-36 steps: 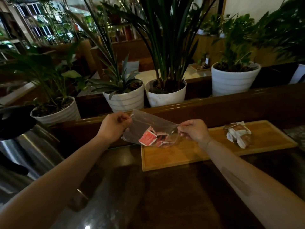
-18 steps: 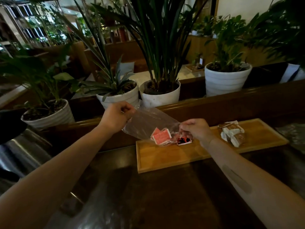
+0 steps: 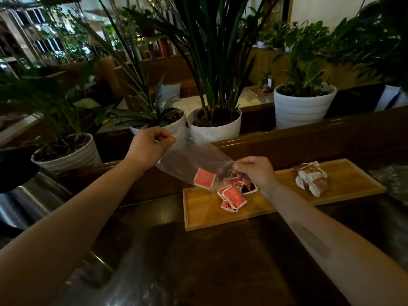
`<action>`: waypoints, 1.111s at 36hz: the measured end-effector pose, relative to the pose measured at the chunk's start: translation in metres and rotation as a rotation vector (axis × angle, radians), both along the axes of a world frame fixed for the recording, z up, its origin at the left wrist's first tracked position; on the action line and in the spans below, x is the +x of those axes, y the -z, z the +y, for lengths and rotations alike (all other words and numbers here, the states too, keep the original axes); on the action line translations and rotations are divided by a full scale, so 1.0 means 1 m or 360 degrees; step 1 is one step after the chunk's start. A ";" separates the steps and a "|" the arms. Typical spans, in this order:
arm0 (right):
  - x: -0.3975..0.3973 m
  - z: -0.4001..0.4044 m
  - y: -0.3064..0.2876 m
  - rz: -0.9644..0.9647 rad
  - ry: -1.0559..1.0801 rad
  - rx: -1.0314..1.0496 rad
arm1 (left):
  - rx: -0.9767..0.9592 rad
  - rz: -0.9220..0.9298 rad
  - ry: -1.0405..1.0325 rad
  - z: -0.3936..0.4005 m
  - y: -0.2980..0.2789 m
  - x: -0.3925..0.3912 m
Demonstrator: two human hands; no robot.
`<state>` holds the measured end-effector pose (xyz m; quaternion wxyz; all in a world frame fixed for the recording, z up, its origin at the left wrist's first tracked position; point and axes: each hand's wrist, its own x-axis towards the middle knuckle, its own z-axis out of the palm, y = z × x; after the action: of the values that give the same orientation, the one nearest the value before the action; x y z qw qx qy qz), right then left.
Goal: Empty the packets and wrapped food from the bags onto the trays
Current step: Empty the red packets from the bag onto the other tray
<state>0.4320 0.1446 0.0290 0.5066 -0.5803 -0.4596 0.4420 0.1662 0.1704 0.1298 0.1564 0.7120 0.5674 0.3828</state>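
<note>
A clear plastic bag [image 3: 187,157] is stretched above the left end of a long wooden tray [image 3: 276,206]. My left hand [image 3: 150,149] pinches its raised closed end. My right hand [image 3: 254,173] grips its lower open end just over the tray. One red packet [image 3: 204,179] sits at the bag's mouth. Several red packets [image 3: 234,196] lie in a loose heap on the tray under my right hand. A pile of white and brown wrapped food [image 3: 312,180] rests on the tray's right part.
The tray lies on a dark glossy table [image 3: 209,261] against a wooden ledge [image 3: 309,138]. White plant pots [image 3: 302,107] stand behind the ledge. A crumpled clear bag [image 3: 395,177] lies at the far right. A metal surface [image 3: 26,202] is at the left.
My left hand rose and tipped the bag toward the tray. Most red packets slid out of the bag onto the tray; one stays at its mouth.
</note>
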 end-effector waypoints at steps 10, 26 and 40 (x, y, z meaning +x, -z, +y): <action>-0.007 0.000 0.006 -0.0012 -0.0080 -0.0080 | 0.0011 -0.0025 -0.0030 0.000 -0.012 -0.002; -0.033 -0.002 0.018 -0.0186 -0.0306 -0.0032 | 0.0038 0.0334 0.0128 0.003 -0.021 0.027; -0.015 -0.016 0.013 0.0188 -0.0244 -0.0151 | 0.0019 -0.0072 0.0250 -0.017 -0.023 0.008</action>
<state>0.4167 0.1288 0.0163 0.4695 -0.5397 -0.4505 0.5342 0.1745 0.1531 0.1526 0.1945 0.7465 0.5039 0.3887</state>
